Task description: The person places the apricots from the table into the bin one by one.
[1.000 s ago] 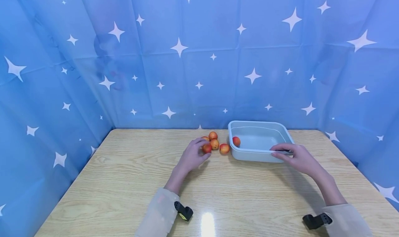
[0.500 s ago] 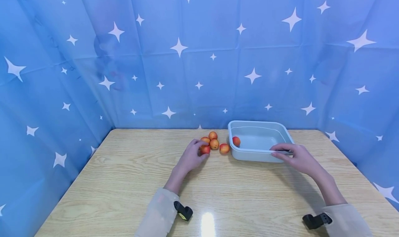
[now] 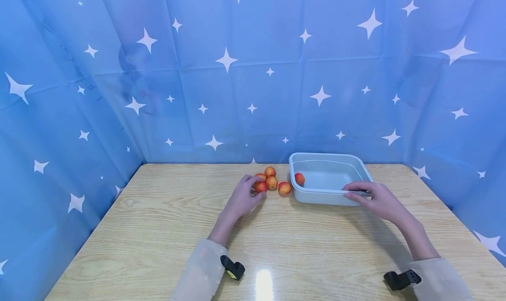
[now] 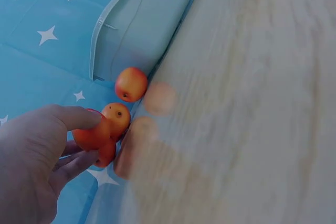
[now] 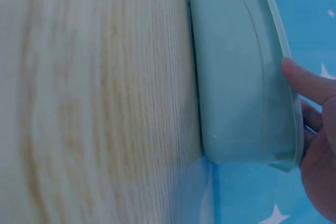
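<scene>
My left hand (image 3: 242, 199) pinches a small round red-orange fruit (image 3: 261, 187) between thumb and fingers, at the near left of a small cluster. The left wrist view shows the thumb on this held fruit (image 4: 93, 132), with other fruit close behind it. Several fruits make up the cluster, among them an orange one (image 3: 271, 183) and one at the back (image 3: 270, 172). Another red-yellow fruit (image 3: 284, 188) lies by the left wall of a pale blue plastic box (image 3: 328, 198). Inside the box is one red fruit (image 3: 299, 179). My right hand (image 3: 381, 201) grips the box's near rim at its right corner.
The light wood table (image 3: 158, 230) ends at the back against a blue star-printed curtain (image 3: 272, 107), which also hangs at both sides. Black wrist cameras (image 3: 233, 268) sit on both sleeves.
My left hand first shifted slightly left with the front fruit; that fruit now sits slightly higher in its grip. The right hand and the box have not visibly moved.
</scene>
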Demonstrator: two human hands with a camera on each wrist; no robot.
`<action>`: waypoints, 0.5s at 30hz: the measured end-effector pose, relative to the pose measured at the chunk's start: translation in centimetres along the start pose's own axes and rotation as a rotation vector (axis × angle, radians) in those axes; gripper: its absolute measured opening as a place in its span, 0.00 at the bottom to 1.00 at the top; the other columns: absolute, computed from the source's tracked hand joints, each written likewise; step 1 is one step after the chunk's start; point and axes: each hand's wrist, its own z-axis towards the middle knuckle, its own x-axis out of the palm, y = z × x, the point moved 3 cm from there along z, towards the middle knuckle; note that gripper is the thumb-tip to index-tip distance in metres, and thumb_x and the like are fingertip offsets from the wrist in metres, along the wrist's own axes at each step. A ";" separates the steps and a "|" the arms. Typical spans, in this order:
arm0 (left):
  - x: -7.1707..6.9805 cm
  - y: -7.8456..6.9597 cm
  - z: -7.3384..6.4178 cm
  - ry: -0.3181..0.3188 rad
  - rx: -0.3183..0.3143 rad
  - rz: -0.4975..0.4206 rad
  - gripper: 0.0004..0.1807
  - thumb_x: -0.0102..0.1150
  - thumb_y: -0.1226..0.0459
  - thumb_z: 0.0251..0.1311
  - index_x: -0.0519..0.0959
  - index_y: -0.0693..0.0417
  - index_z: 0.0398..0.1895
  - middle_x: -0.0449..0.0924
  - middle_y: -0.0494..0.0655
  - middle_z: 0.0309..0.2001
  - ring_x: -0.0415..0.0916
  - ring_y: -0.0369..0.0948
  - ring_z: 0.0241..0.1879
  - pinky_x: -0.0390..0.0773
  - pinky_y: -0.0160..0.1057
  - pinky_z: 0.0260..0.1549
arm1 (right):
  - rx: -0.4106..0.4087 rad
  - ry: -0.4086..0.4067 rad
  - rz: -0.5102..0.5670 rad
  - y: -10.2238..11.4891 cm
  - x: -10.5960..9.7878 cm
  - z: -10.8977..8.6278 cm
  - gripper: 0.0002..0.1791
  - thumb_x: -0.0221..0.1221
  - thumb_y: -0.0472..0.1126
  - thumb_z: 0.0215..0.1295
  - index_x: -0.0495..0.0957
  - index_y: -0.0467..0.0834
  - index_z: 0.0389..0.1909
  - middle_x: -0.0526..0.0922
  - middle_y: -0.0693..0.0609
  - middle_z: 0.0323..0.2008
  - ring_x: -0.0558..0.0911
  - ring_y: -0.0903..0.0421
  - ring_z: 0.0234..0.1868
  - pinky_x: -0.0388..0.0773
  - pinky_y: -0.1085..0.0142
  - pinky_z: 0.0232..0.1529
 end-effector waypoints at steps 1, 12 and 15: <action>0.0 -0.1 0.1 -0.010 0.014 -0.012 0.23 0.68 0.67 0.62 0.78 0.60 0.60 0.74 0.54 0.52 0.79 0.46 0.45 0.82 0.40 0.47 | 0.001 0.002 -0.002 0.0 0.0 0.0 0.09 0.66 0.39 0.67 0.87 0.48 0.47 0.87 0.58 0.40 0.80 0.70 0.43 0.78 0.71 0.42; -0.7 -1.9 0.3 -0.064 0.045 -0.080 0.22 0.67 0.66 0.64 0.78 0.62 0.60 0.75 0.54 0.52 0.81 0.49 0.44 0.82 0.41 0.46 | 0.007 0.001 -0.008 -0.3 0.2 0.1 0.09 0.65 0.39 0.68 0.86 0.47 0.47 0.87 0.58 0.40 0.80 0.71 0.43 0.78 0.73 0.42; -0.9 -2.4 0.3 -0.082 0.063 -0.085 0.22 0.67 0.65 0.64 0.78 0.62 0.60 0.75 0.53 0.51 0.81 0.49 0.44 0.83 0.44 0.48 | 0.010 0.005 -0.002 -0.3 0.2 0.1 0.09 0.65 0.39 0.68 0.86 0.47 0.47 0.87 0.58 0.40 0.80 0.71 0.43 0.78 0.73 0.42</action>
